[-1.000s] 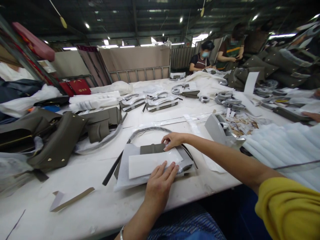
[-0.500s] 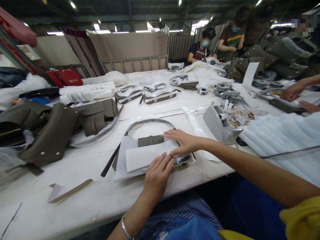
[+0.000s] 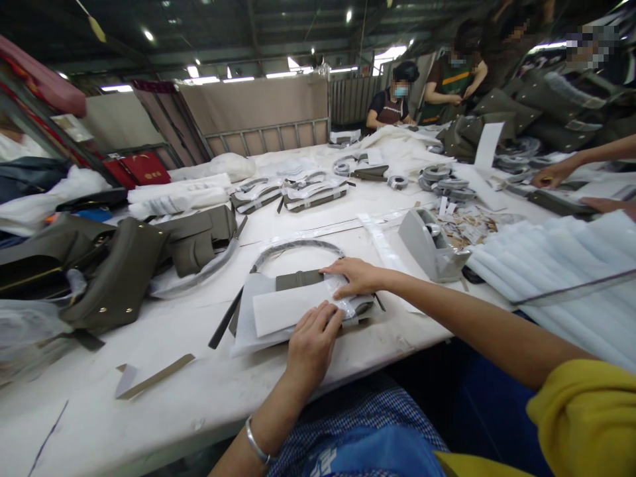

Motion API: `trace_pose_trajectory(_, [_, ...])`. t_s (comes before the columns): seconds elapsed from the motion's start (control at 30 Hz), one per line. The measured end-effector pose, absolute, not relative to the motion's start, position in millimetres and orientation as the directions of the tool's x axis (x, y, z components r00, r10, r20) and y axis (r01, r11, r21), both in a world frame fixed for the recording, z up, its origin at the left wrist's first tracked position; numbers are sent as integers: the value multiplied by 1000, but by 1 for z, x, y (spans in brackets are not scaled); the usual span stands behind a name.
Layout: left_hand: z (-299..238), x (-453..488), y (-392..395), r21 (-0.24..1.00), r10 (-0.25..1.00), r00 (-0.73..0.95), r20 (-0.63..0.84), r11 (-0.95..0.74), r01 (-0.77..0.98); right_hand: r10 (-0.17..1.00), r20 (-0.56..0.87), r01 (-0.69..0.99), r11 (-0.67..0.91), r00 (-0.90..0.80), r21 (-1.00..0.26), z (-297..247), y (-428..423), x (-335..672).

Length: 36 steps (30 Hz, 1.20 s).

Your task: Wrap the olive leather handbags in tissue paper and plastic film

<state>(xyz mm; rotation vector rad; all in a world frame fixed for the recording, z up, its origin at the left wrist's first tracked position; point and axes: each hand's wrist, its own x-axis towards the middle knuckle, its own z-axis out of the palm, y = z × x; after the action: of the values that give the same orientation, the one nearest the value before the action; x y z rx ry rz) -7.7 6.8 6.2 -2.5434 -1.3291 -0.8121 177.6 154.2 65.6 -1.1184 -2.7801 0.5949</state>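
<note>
A dark olive handbag (image 3: 299, 279) lies flat on the table in front of me, partly covered by a white foam sheet (image 3: 248, 313) and a white strip (image 3: 284, 309). Its wrapped handle (image 3: 298, 246) arches away from me, and a dark strap (image 3: 226, 318) sticks out on the left. My left hand (image 3: 314, 338) rests on the near edge of the covering, fingers stretched out and palm down. Just beyond it, my right hand (image 3: 354, 275) presses on the bag's right part with fingers spread. Clear plastic (image 3: 350, 306) shows beneath the hands.
Olive bags (image 3: 124, 265) are heaped at the left. A bent strip (image 3: 154, 377) lies near the front edge. To the right stand a grey tape dispenser (image 3: 430, 245), paper scraps (image 3: 472, 225) and stacked white foam sheets (image 3: 556, 265). Wrapped bags (image 3: 315, 192) lie farther back. A co-worker's hand (image 3: 554, 173) is at the right.
My right hand has drawn slightly back toward the left across the plastic at the bag's right end. My left hand stays on the covering. The whole view has shifted a little.
</note>
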Motion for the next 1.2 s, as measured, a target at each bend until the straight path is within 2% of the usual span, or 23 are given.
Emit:
trace_pose_trajectory(0.13, [9,-10,7,110,716,474,513,-602,791,751,126,660,636,-648,-399,64,114,182])
trace_pose_trajectory(0.2, [11,-14,8,85,707,496,505,-612,786,701,249,604,707,-669,-367,58,87,185])
trace_pose_trajectory(0.27, [12,-20,8,11,662,571,486,-658,753,629,320,554,777,-709,-299,49,66,190])
trace_pose_trajectory(0.37, [19,-37,8,-136,591,681,433,-704,698,554,324,528,831,-767,-173,34,55,199])
trace_pose_trajectory(0.5, [39,-72,8,-262,638,664,390,-614,744,501,325,518,854,-802,-39,24,72,213])
trace_pose_trajectory(0.6, [49,-95,9,-307,670,652,356,-575,758,534,349,575,818,-770,18,28,85,223])
trace_pose_trajectory(0.7, [43,-106,10,-274,714,607,349,-542,794,577,401,636,772,-711,17,32,81,226])
trace_pose_trajectory(0.8, [26,-108,11,-167,748,535,392,-514,841,622,472,664,742,-625,-98,28,56,218])
trace_pose_trajectory(0.87, [16,-107,10,-104,758,501,417,-508,855,695,453,652,705,-558,-280,23,37,208])
trace_pose_trajectory(0.93, [11,-107,10,-66,765,483,426,-506,860,816,330,630,576,-474,-521,17,23,196])
trace_pose_trajectory(1.0, [11,-107,10,-45,771,480,419,-510,859,911,136,567,353,-389,-744,14,17,186])
trace_pose_trajectory(1.1, [15,-107,8,-18,783,475,402,-512,859,936,-72,331,50,-346,-942,15,21,175])
trace_pose_trajectory(1.2, [17,-105,6,-9,786,465,407,-506,863,942,-139,11,-142,-304,-990,15,23,162])
